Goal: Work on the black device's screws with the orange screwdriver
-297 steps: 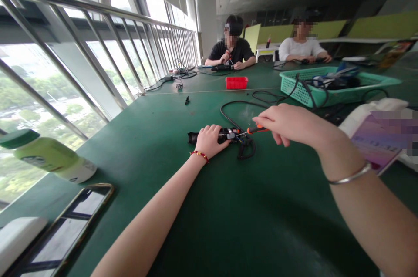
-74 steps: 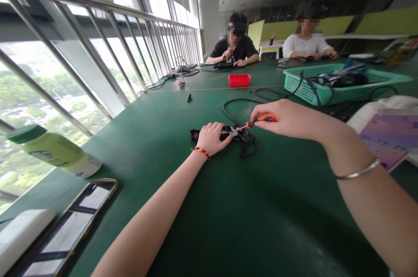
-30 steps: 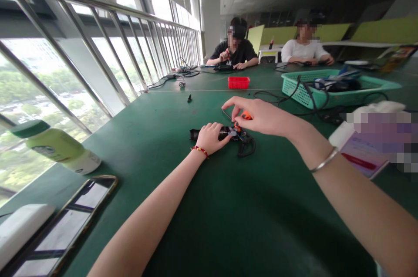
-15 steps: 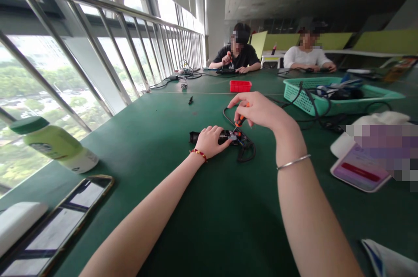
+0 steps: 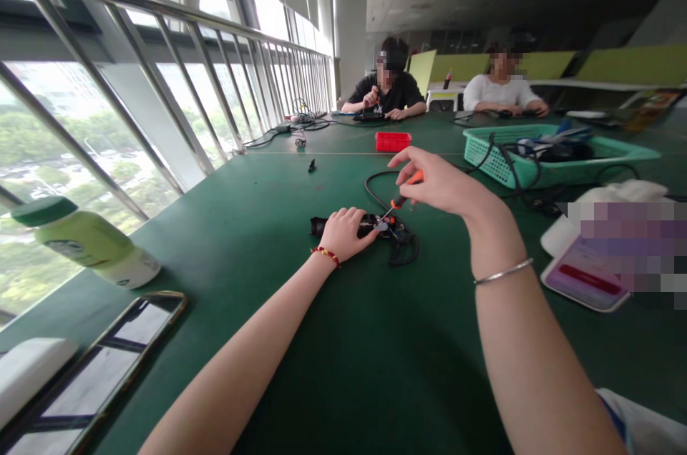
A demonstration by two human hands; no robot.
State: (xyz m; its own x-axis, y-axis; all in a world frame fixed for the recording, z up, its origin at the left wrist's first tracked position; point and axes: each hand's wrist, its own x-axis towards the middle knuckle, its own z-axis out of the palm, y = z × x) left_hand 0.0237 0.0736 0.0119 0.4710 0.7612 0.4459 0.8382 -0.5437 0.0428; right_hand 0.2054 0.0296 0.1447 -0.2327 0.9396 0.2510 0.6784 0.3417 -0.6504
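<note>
Left hand (image 5: 344,233) is clasping black device (image 5: 367,223), right hand (image 5: 437,184) pinching screwdriver (image 5: 398,202), cable (image 5: 394,255) looping at four o'clock, green basket (image 5: 486,159) standing at two.

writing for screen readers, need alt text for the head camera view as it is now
A person's left hand holds a black device on a green table while the right hand points an orange screwdriver at its wired end. Beyond are a red tray and a turquoise basket; behind sit a person in black and another in white.
</note>
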